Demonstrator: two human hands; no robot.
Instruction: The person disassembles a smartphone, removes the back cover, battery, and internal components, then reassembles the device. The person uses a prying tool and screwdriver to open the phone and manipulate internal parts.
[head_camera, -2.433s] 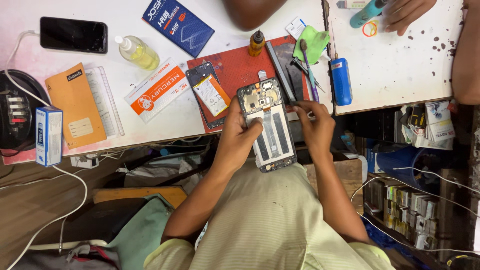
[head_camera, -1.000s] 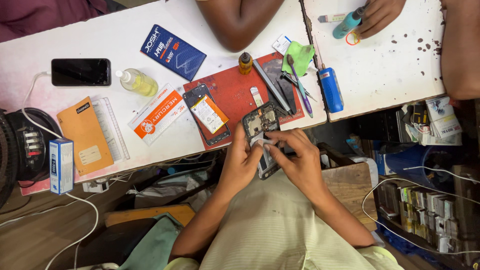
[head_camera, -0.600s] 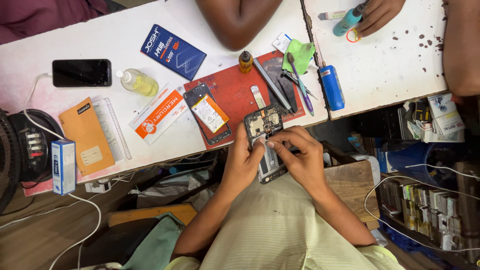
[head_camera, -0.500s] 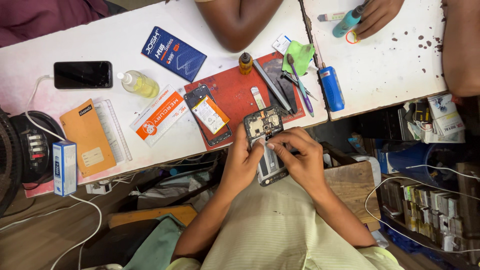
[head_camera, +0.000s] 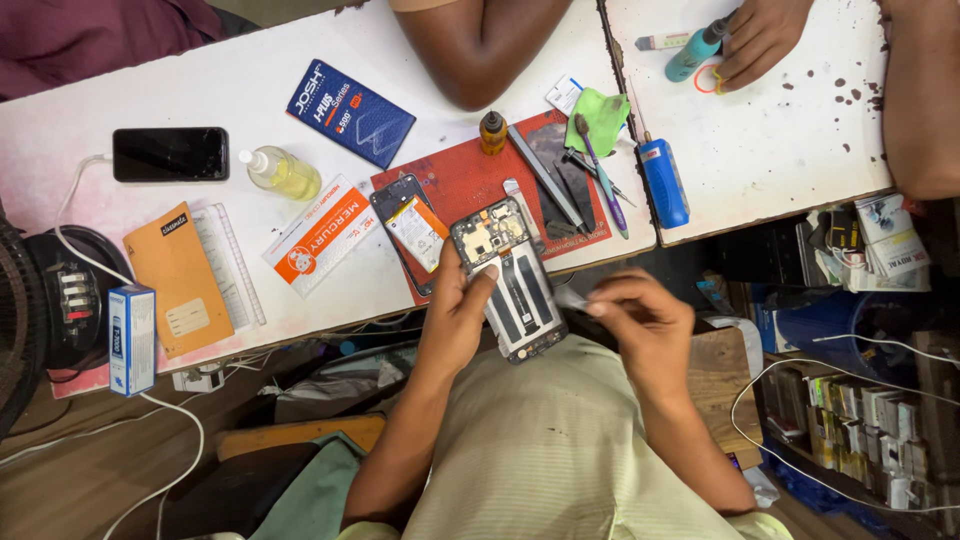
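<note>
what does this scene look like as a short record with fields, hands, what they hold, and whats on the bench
left hand: grips the opened black smartphone with bare circuit board by its left edge, thumb across it
right hand: beside the phone, fingers pinched on a small thin part, too small to tell
bench: red rectangular work mat, blue cylindrical tool, green cloth, clear bottle of yellow liquid
others: another person's hand holds a teal tool

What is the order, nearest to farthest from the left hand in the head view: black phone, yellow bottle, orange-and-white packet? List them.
Measured from the left hand:
1. Orange-and-white packet, on the table just up and left of the hand.
2. Yellow bottle, farther left and deeper on the table.
3. Black phone, farthest, near the table's left end.
</note>
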